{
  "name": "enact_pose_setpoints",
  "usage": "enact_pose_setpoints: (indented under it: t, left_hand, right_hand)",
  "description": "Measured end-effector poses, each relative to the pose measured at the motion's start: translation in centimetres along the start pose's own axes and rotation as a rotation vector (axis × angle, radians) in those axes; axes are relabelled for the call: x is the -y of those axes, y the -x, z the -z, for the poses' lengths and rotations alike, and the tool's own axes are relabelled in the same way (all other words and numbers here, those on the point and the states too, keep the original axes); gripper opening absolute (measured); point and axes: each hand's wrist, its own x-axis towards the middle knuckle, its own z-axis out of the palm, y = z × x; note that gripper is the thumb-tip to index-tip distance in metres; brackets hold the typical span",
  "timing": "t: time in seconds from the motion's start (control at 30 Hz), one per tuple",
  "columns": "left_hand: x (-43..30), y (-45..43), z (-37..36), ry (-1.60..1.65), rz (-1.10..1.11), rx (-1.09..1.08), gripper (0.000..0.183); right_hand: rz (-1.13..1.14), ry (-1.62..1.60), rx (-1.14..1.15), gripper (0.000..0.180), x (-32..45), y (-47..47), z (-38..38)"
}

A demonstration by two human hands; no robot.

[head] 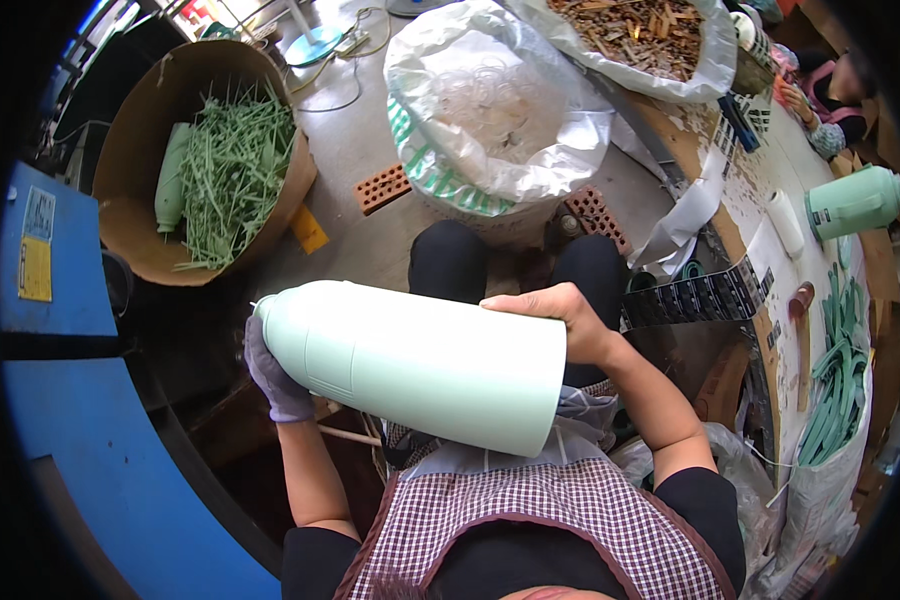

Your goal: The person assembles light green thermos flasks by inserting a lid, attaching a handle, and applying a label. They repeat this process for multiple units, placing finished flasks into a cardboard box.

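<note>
A pale green plastic vacuum flask body (420, 360) lies sideways across my lap, its narrow neck to the left and its wide end to the right. My left hand (274, 367), in a grey-purple glove, is closed around the neck end, where a thin bit of plastic sticks out. Bare, my right hand (562, 319) grips the upper side near the wide end, its thumb lying along the top. The inside of the wide end faces away and is hidden.
At upper left, a large brown drum (120, 187) holds green plastic sprues (236, 172) and another green body (172, 180). A white sack (435, 150) of clear scraps stands ahead. On the worktable (757, 202) at right stands a green jug (855, 202). Blue machine panels (120, 465) flank my left; another person (832, 105) is at far right.
</note>
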Motion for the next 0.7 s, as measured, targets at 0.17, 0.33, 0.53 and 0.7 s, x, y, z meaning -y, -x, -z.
enact_pose_setpoints:
  t: [0.17,0.33,0.53,0.7]
  left_hand:
    - [-3.0,-2.2,-2.5,0.016,0.012,0.08,0.036]
    - [-6.6,-5.1,-1.4,-0.303,-0.333,0.074,0.034]
    - [-19.0,-10.9,-2.6,-0.805,-1.143,-0.308,0.043]
    - [-17.7,-20.9,3.6,-0.658,-0.633,-0.365,0.046]
  right_hand:
    - [0.235,0.211,-0.085,0.037,0.1,-0.7,-0.4]
    - [0.268,0.251,0.102,0.044,-2.1,-5.6,2.0]
    - [-0.064,0.955,-0.453,0.038,-11.8,-19.8,17.3]
    - [-0.624,1.331,-0.549,0.029,-17.7,-23.9,25.4]
